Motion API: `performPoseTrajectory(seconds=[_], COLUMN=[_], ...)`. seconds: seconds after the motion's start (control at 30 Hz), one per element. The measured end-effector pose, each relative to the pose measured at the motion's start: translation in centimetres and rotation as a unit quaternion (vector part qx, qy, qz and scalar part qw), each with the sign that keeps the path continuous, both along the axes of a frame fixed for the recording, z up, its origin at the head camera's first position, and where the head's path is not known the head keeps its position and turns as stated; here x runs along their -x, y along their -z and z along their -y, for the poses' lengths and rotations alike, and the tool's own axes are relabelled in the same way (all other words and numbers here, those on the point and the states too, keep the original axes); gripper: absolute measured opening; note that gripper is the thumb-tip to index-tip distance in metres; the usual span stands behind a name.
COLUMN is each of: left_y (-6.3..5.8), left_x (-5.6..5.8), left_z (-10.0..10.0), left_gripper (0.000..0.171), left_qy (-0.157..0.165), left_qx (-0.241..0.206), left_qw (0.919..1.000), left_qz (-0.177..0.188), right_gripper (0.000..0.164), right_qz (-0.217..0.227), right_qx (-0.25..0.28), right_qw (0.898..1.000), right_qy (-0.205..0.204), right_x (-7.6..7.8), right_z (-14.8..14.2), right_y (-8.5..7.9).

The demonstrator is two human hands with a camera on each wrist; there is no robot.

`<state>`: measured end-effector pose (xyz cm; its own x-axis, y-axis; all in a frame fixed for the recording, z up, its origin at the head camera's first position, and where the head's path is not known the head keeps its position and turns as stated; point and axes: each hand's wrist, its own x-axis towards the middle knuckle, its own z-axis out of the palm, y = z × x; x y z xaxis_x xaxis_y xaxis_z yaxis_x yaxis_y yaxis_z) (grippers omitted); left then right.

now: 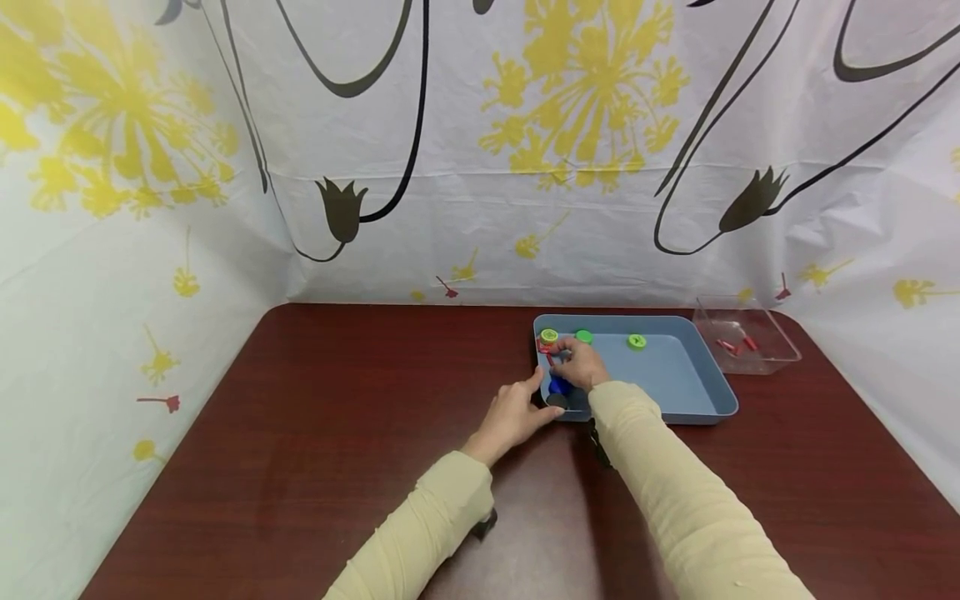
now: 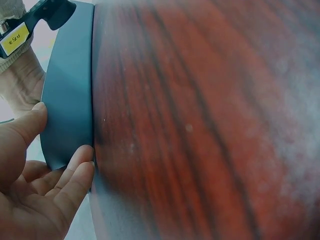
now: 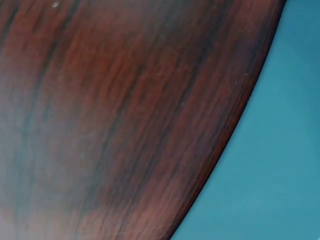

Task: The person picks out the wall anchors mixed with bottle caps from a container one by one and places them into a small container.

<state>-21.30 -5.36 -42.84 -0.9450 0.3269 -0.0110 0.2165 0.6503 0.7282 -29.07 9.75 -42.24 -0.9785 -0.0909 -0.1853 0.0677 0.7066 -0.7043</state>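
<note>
A shallow blue-grey tray (image 1: 678,371) sits on the table, and my left hand (image 1: 512,417) grips its near left corner. In the left wrist view, the thumb is at the rim and the fingers lie against the outer wall. My right hand (image 1: 582,364) reaches inside the tray's left end, where thumb and index finger pinch a small red stick (image 1: 550,360). Around it are a yellow-green round cap (image 1: 549,336), a green cap (image 1: 583,337), a blue piece (image 1: 558,386) and a dark round piece (image 1: 557,401). Another yellow-green cap (image 1: 637,342) lies farther right. The right wrist view shows neither hand.
A clear plastic box (image 1: 780,354) with several small red sticks (image 1: 727,346) stands beside the tray's right end. The dark reddish wooden table (image 1: 360,400) meets a patterned white cloth (image 1: 420,242) at the back and sides.
</note>
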Motion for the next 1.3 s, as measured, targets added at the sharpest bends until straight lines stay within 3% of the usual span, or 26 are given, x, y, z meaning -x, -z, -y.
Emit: performPoseTrajectory(seconds=[0.53, 0.9, 1.13, 1.3], left_y=[-0.2, -0.1, 0.1, 0.1], left_x=[-0.2, -0.1, -0.1, 0.0], left_z=[-0.2, -0.2, -0.2, -0.2], left_gripper=[0.074, 0.074, 0.074, 0.074], left_qy=[-0.010, -0.010, -0.006, -0.008], left_qx=[0.002, 0.012, 0.010, 0.009], left_qw=[0.9999, 0.9999, 0.9999, 0.9999], left_qz=[0.002, -0.006, -0.009, -0.011], right_gripper=[0.033, 0.030, 0.033, 0.033], right_qz=[0.002, 0.007, -0.004, -0.001], right_qx=[-0.003, 0.016, 0.024, 0.026], right_qw=[0.996, 0.994, 0.986, 0.984], right_qy=[-0.084, -0.103, -0.162, -0.177], right_x=[0.9, 1.4, 1.9, 2.1], right_z=[-1.1, -1.4, -2.1, -2.4], right_y=[-0.2, 0.2, 0.2, 0.0])
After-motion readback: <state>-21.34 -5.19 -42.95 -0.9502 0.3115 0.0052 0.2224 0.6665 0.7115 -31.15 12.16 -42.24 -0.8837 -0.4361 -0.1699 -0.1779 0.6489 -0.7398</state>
